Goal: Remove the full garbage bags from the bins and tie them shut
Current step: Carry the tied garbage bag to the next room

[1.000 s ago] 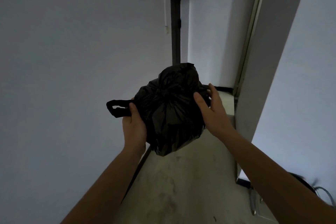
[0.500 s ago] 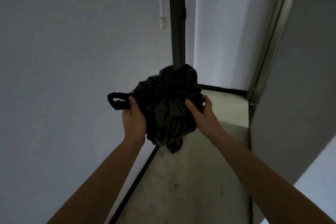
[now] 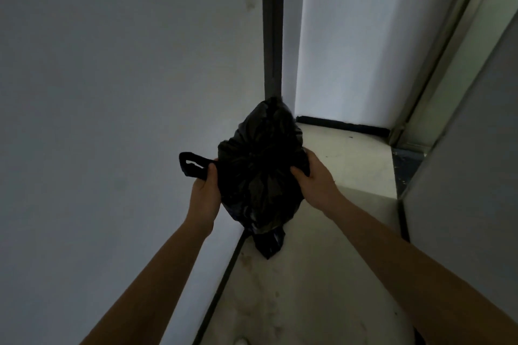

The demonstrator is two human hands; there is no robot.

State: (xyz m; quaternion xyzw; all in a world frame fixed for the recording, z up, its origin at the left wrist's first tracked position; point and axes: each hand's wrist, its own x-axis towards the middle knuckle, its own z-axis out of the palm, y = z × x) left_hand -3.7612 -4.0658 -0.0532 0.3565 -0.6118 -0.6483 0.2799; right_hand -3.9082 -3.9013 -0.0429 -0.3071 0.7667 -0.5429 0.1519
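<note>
1. A black garbage bag [image 3: 260, 165] is held up in the air between both hands, above the pale floor [image 3: 308, 288] of a narrow, dim passage; it touches neither the floor nor the wall.
2. The left hand [image 3: 206, 193] grips the bag's left side with its fingers curled around a handle loop [image 3: 193, 164], which sticks out to the left past the thumb.
3. The right hand [image 3: 315, 180] clasps the bag's right flank, its thumb pressed into the plastic in front and its other fingers wrapped around the far side.
4. The top of the bag looks gathered into creases that meet near the middle; in this gloom it is hard to say whether a knot is made there.
5. A loose tail of plastic [image 3: 269, 242] hangs under the bag. Half a second ago it was a short stub; a second ago it was not showing at all.
6. Both grips match the earlier frames: the same handle in the left hand, the same side under the right.
7. The surroundings have shifted. The dark door edge [image 3: 272, 36] now stands straight behind the bag and looms larger, the black baseboard [image 3: 342, 124] at the far wall is plainer, and the dark thing once at the lower right has gone from view.
</note>
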